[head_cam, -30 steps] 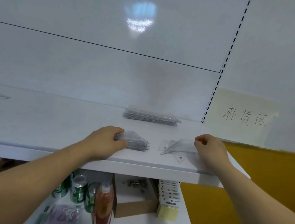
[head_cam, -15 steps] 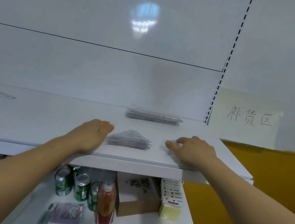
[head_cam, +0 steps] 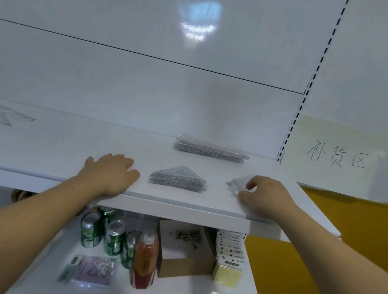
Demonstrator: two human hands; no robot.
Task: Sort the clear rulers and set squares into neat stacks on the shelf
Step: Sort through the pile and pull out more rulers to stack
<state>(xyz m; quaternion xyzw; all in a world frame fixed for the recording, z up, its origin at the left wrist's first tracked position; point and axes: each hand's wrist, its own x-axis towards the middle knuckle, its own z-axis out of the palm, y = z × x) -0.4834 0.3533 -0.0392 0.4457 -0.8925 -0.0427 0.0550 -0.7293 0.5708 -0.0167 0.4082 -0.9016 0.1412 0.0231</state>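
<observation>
Clear plastic set-square stack (head_cam: 178, 179) released | left hand (head_cam: 109, 173) now flat on shelf (head_cam: 59, 150) beside it | right hand (head_cam: 266, 197) back down on loose set squares (head_cam: 236, 184), apparently pinching one | stacking unfinished

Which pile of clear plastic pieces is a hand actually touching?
The small loose pile at front right, pinched by the right hand. The triangular stack and the long stack behind lie untouched.

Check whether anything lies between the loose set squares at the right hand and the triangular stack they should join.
Nothing visible does. Only bare shelf separates the loose squares, pinched by the right hand, from the stack. The left hand rests flat to the left of the stack, off that path.
</observation>
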